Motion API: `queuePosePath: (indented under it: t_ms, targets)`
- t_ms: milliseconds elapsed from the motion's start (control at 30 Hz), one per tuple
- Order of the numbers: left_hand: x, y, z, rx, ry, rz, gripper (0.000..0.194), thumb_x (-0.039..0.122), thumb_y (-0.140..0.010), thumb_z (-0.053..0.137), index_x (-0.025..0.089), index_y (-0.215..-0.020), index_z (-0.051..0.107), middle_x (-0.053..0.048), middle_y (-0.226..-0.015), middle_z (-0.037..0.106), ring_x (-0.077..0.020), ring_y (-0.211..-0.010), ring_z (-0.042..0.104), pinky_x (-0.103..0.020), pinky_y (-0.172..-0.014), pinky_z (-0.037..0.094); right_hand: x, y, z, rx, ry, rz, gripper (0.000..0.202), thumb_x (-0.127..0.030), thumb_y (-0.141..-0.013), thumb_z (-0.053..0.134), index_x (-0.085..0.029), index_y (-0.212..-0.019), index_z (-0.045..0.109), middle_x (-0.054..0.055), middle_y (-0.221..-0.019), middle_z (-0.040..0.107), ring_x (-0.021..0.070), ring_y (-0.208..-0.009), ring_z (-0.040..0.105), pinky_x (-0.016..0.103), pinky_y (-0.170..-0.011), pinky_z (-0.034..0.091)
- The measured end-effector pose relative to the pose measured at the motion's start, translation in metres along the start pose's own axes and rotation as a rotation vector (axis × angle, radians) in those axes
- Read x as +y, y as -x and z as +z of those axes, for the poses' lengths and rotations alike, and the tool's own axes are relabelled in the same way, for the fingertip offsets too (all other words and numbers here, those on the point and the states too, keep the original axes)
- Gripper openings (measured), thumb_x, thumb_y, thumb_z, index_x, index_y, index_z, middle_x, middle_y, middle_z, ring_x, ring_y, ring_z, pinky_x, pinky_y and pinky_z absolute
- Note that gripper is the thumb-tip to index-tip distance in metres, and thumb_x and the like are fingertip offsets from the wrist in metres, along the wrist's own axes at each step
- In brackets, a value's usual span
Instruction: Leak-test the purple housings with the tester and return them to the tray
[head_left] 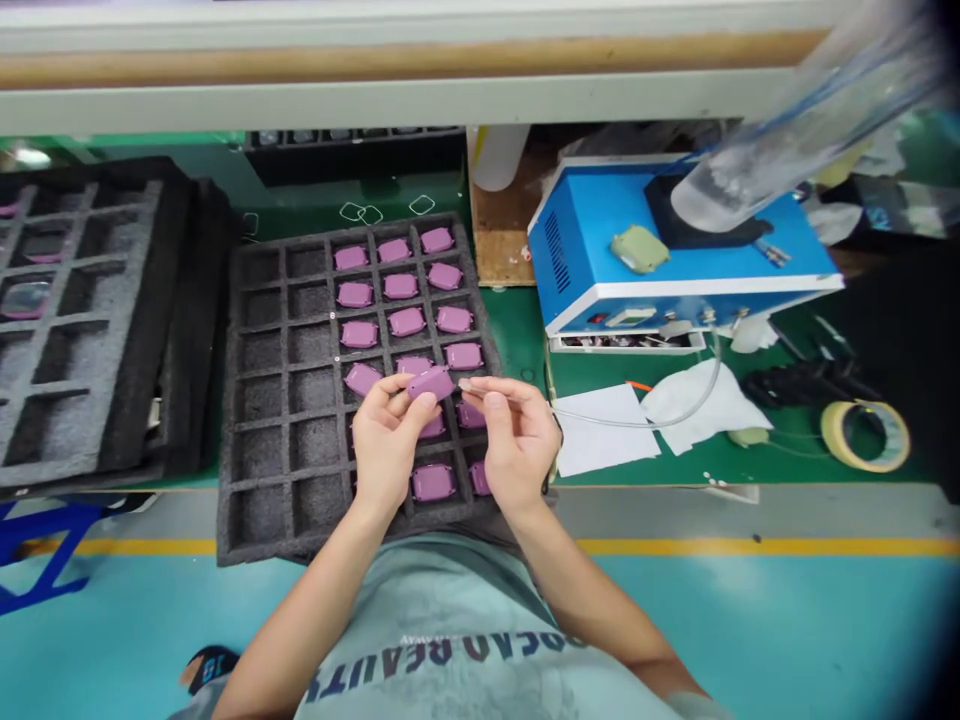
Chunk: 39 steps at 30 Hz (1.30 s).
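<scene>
Purple plastic casing (430, 384) is pinched by the left hand (384, 440) above the gridded foam tray (227, 480), its near end probably left exposed for access. Beside it, a small part (466, 385), unidentifiable, is clamped by the right hand (521, 440).

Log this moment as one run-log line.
Left hand: holding purple casing | right hand: pinching small item, unidentifiable | beneath: partly filled foam tray | right side: blue-and-white machine
</scene>
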<state>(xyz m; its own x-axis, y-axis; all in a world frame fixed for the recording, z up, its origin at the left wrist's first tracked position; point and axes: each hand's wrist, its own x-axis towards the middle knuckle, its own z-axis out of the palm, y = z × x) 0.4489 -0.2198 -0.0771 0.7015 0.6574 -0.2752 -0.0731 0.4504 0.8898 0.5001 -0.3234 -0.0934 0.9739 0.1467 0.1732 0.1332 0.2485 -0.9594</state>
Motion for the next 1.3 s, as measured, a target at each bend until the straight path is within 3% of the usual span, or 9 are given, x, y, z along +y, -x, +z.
queuePosePath:
  t_ms: [433,1067,1300]
  targets:
    - [-0.010,0.000,-0.002,-0.028,-0.127,0.090,0.035,0.025,-0.077,0.084,0.020,-0.109,0.072,-0.006,-0.108,0.078,-0.0173,-0.101,0.075,-0.025,-0.088,0.060,0.003,-0.002,-0.005,-0.024,0.068,0.040,0.013,-0.028,-0.098,0.062,-0.022,-0.103,0.072,0.005,-0.102,0.075,0.0184,-0.093,0.074,0.036,-0.089,0.064]
    - [-0.008,0.002,0.000,-0.005,-0.181,0.081,0.037,0.028,-0.077,0.084,0.019,-0.111,0.072,-0.008,-0.109,0.078,-0.0230,-0.104,0.074,-0.036,-0.097,0.059,0.000,-0.001,-0.005,-0.019,0.113,0.056,0.015,-0.032,-0.098,0.061,-0.022,-0.102,0.071,0.005,-0.102,0.075,0.0183,-0.093,0.074,0.036,-0.089,0.064]
    - [-0.008,0.003,0.000,-0.007,-0.186,0.094,0.037,0.027,-0.077,0.083,0.018,-0.111,0.072,-0.009,-0.110,0.078,-0.0217,-0.102,0.075,-0.032,-0.093,0.060,0.001,-0.001,-0.005,-0.020,0.096,0.060,0.013,-0.031,-0.098,0.061,-0.022,-0.102,0.071,0.005,-0.102,0.075,0.0182,-0.094,0.074,0.035,-0.088,0.063]
